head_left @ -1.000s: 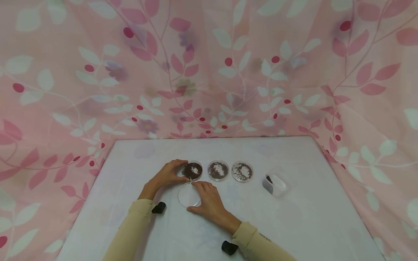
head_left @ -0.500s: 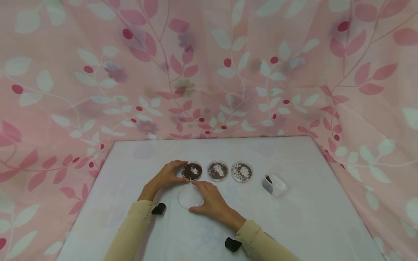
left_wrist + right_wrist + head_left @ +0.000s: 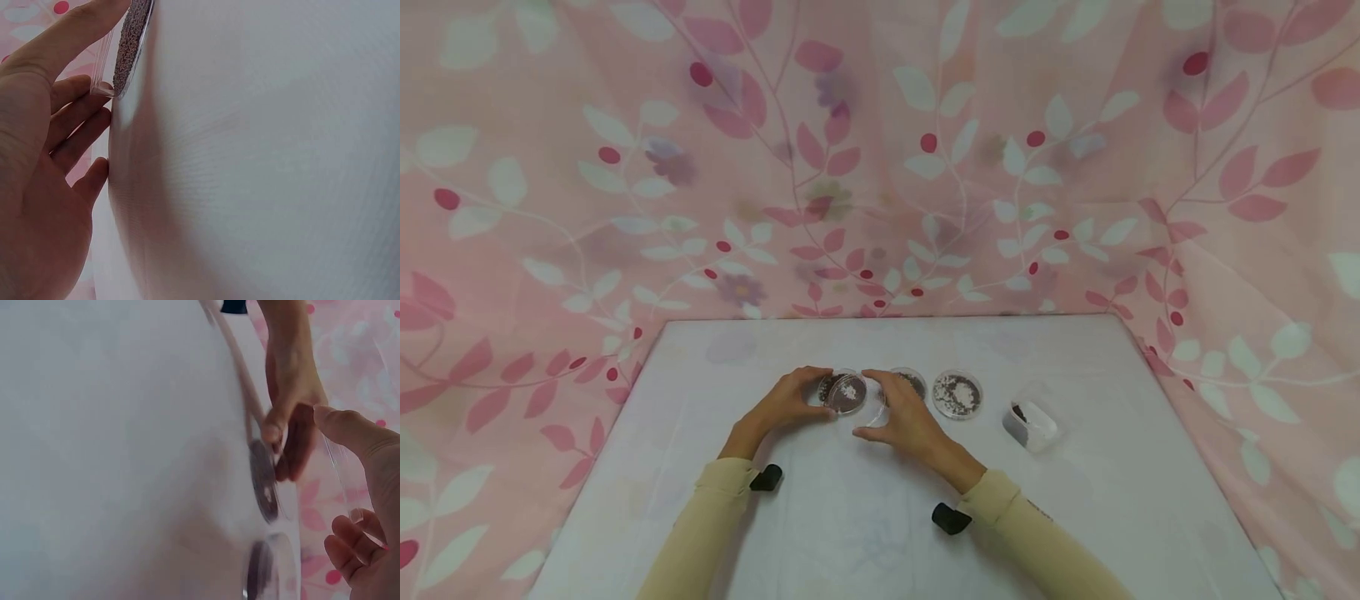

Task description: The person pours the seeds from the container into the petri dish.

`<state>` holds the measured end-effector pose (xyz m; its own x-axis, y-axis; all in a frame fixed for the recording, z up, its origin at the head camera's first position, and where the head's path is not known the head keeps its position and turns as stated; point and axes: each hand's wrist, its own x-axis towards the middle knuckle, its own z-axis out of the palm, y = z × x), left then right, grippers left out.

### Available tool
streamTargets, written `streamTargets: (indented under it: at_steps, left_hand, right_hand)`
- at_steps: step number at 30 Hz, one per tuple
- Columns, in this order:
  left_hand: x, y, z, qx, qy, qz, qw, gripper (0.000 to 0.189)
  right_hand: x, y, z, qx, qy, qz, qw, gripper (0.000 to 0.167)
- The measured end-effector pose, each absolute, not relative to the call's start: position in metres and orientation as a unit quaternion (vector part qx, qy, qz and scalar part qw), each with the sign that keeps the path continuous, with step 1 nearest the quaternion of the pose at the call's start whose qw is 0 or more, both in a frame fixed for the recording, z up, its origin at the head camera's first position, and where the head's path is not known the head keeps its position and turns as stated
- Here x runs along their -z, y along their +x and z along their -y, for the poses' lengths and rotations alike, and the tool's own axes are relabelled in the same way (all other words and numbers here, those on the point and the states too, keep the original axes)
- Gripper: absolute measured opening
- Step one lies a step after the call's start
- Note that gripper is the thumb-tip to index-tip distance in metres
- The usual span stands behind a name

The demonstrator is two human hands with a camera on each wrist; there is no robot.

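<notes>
A clear petri dish point(image 3: 827, 388) of dark, soil-like grains stands at the left of a row on the white table. My left hand point(image 3: 784, 406) grips its side between thumb and fingers; in the left wrist view the dish point(image 3: 130, 50) is partly cut off by the frame's top. My right hand point(image 3: 908, 421) holds a clear round lid point(image 3: 876, 403) by its edge, between thumb and fingers. From the head, this lid overlaps the dish's right part. The right wrist view has the lid point(image 3: 340, 467) raised, apart from the dish point(image 3: 264, 481).
To the right stand a second dish point(image 3: 913, 380) of dark grains, partly hidden by my right hand, and a third dish point(image 3: 957, 394) with white patches among its grains. A small clear tub point(image 3: 1032, 425) with some dark material stands farther right. Patterned pink cloth point(image 3: 880, 167) hangs behind the table.
My right hand has lifted the lid from in front of the left dish and carried it away from me and rightward, up beside and over that dish. My left hand stays at the dish.
</notes>
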<state>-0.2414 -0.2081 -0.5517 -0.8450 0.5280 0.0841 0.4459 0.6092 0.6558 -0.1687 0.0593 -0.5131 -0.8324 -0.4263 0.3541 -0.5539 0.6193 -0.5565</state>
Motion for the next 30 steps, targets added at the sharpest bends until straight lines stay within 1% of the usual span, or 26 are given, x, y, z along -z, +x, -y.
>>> streamTargets:
  at_steps: [3, 11, 14, 22, 30]
  left_hand:
    - [0.552, -0.241, 0.208, -0.352, 0.269, -0.895, 0.06, 0.079]
    - [0.55, -0.241, 0.206, -0.358, 0.266, -0.893, 0.062, 0.08]
    - [0.55, -0.24, 0.206, -0.356, 0.266, -0.894, 0.062, 0.08]
    - [0.55, -0.24, 0.206, -0.357, 0.263, -0.894, 0.064, 0.081]
    - [0.552, -0.239, 0.208, -0.355, 0.248, -0.899, 0.071, 0.083]
  right_hand:
    - [0.506, -0.182, -0.067, -0.334, 0.263, 0.898, 0.109, 0.09]
    - [0.494, -0.206, -0.083, -0.286, 0.23, 0.924, 0.108, 0.085]
    - [0.492, -0.208, -0.086, -0.276, 0.236, 0.926, 0.105, 0.083]
    - [0.494, -0.208, -0.084, -0.249, 0.237, 0.936, 0.071, 0.08]
    - [0.491, -0.209, -0.08, -0.22, 0.26, 0.937, 0.081, 0.081]
